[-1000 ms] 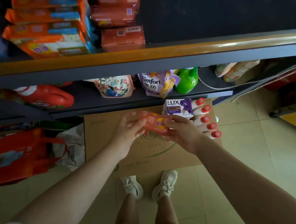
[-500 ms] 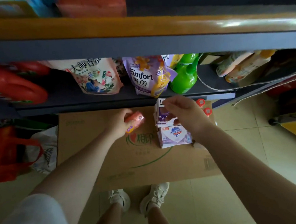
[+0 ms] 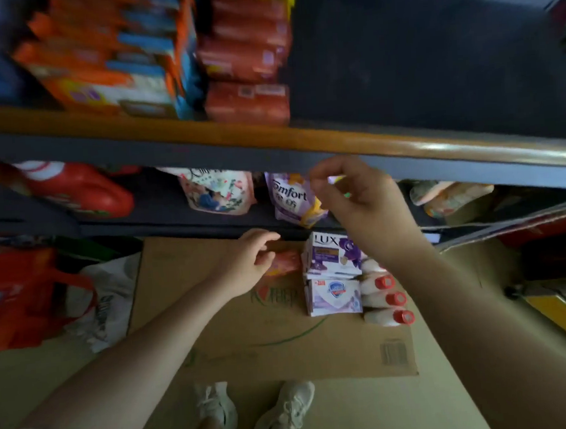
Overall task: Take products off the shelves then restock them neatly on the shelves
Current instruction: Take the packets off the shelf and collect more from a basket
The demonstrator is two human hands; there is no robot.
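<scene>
My left hand (image 3: pixel 248 260) grips a small orange soap pack (image 3: pixel 286 261) low over the flattened cardboard box (image 3: pixel 216 336), right beside a purple LUX soap box (image 3: pixel 331 254). A white and purple soap box (image 3: pixel 334 294) lies just in front of the LUX box. Three white bottles with red caps (image 3: pixel 386 299) lie to their right. My right hand (image 3: pixel 357 195) hangs raised in front of the shelf edge, fingers loosely curled, holding nothing. On the upper shelf (image 3: pixel 202 133) stands a stack of matching orange-red soap packs (image 3: pixel 247 99).
Orange and blue boxes (image 3: pixel 108 79) fill the upper shelf's left; its right part (image 3: pixel 414 54) is dark and bare. The lower shelf holds a red detergent bottle (image 3: pixel 82 191), a floral pouch (image 3: pixel 216 195) and a Comfort pouch (image 3: pixel 290 197). A red bag (image 3: pixel 22 293) sits on the floor at left.
My right hand let go of the LUX box and rose toward the shelf edge. My left hand carried the orange pack right, up against the LUX box. The camera tilted upward.
</scene>
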